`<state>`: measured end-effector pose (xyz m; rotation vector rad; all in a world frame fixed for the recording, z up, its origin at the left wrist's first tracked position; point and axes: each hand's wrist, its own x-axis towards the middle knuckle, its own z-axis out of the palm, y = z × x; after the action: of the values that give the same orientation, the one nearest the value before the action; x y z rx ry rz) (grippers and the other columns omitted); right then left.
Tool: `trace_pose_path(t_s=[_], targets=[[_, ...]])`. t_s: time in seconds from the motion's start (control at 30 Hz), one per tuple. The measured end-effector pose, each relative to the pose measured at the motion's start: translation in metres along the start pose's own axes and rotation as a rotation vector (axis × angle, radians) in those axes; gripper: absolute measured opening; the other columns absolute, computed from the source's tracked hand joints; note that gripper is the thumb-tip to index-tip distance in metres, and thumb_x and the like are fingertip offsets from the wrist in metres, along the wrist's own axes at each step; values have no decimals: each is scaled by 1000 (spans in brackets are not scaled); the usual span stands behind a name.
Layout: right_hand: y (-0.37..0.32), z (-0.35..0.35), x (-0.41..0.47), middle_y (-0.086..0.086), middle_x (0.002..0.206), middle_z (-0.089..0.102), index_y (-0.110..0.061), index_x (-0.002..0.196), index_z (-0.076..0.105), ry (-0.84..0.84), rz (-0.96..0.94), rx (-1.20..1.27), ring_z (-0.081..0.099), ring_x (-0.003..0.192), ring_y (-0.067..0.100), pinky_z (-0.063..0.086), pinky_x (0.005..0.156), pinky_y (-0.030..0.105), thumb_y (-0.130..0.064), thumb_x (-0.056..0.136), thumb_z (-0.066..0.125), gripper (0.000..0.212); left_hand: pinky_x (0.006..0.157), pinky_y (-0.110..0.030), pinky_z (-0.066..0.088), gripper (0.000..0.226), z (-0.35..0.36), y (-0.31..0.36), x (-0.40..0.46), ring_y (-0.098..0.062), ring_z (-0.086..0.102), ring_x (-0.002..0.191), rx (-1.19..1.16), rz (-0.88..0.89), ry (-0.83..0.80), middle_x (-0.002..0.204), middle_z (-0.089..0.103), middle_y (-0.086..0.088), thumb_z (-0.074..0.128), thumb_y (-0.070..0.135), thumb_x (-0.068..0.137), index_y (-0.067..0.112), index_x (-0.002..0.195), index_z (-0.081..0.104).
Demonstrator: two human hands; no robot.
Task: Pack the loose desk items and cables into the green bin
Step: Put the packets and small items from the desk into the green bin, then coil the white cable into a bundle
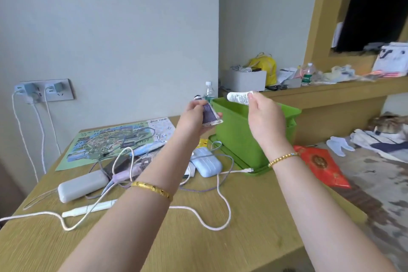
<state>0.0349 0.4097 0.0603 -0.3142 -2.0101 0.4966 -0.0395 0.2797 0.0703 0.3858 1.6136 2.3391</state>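
We are holding a white tube (239,97) in our right hand (263,115) over the green bin (238,137) to drop it in, while our left hand (194,122) is gripping a purple packet (209,113) beside the bin.

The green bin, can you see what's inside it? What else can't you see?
- Head view: inside of the green bin is hidden by its front wall and the right hand.
- White tube: print too small and blurred to read.
- Purple packet in the left hand: partly covered by fingers, label unreadable.
- White cable: its end is cut off by the left edge.
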Motion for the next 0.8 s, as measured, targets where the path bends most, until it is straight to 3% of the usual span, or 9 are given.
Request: trace_pose_path(t_s=[0.13, 0.23, 0.27, 0.37, 0.43, 0.47, 0.57, 0.67, 0.8], targets=[[42, -17, 17, 10, 61, 48, -14, 66, 37, -86, 54, -273, 39, 63, 32, 21, 49, 36, -16, 96, 33, 30, 54, -28, 55, 13, 66, -8, 24, -22, 62, 72, 171, -73, -160, 78, 58, -9, 35, 8, 91, 16, 85, 45], [64, -20, 18, 12, 67, 57, -19, 56, 30, -133, 108, -331, 38, 65, 29, 32, 66, 36, -14, 94, 34, 38, 61, -26, 44, 13, 96, -19, 39, -15, 52, 70, 493, -11, -231, 48, 59, 1, 32, 15, 90, 18, 89, 44], [69, -20, 18, 7, 63, 55, -21, 54, 29, -135, 122, -337, 38, 65, 28, 35, 78, 37, -17, 95, 33, 41, 64, -27, 40, 15, 103, -22, 44, -17, 49, 74, 576, 14, -252, 49, 59, 0, 30, 17, 91, 18, 90, 46], [79, -15, 22, -3, 53, 48, -25, 52, 34, -150, 153, -365, 47, 66, 27, 17, 112, 48, -19, 95, 33, 43, 95, -33, 34, 38, 118, -30, 63, -28, 43, 114, 748, 24, -328, 99, 59, -10, 28, 26, 94, 16, 127, 44], [83, -11, 25, -3, 52, 49, -24, 54, 39, -174, 155, -406, 49, 65, 25, 4, 115, 51, -17, 95, 34, 42, 113, -44, 19, 48, 122, -39, 77, -35, 27, 135, 1057, 19, -327, 139, 44, -14, 21, 32, 96, 17, 139, 36], [84, -8, 26, -3, 50, 48, -23, 54, 40, -178, 149, -414, 49, 63, 24, 2, 115, 53, -15, 94, 34, 41, 115, -48, 13, 50, 122, -44, 81, -37, 20, 139, 1236, 12, -332, 147, 35, -13, 17, 34, 96, 15, 140, 35], [87, 0, 29, 3, 56, 55, -18, 65, 53, -146, 149, -417, 53, 68, 28, -2, 115, 52, -9, 93, 36, 34, 114, -58, 4, 52, 116, -54, 83, -39, 11, 141, 1522, 24, -379, 151, 30, -10, 14, 38, 98, 17, 140, 37], [89, 6, 30, 9, 75, 66, -15, 86, 64, -132, 187, -385, 57, 88, 31, -7, 113, 52, -11, 95, 34, 31, 111, -61, -1, 46, 101, -56, 79, -36, 12, 141, 1469, 104, -339, 143, 41, -11, 21, 41, 98, 24, 130, 50], [83, 13, 26, 0, 83, 61, -19, 87, 60, -315, 260, -375, 45, 120, 29, -12, 109, 62, -30, 99, 24, 40, 115, -54, 5, 35, 62, -51, 69, -31, 23, 138, 1432, 337, -177, 142, 44, -6, 36, 36, 96, 27, 124, 56]])
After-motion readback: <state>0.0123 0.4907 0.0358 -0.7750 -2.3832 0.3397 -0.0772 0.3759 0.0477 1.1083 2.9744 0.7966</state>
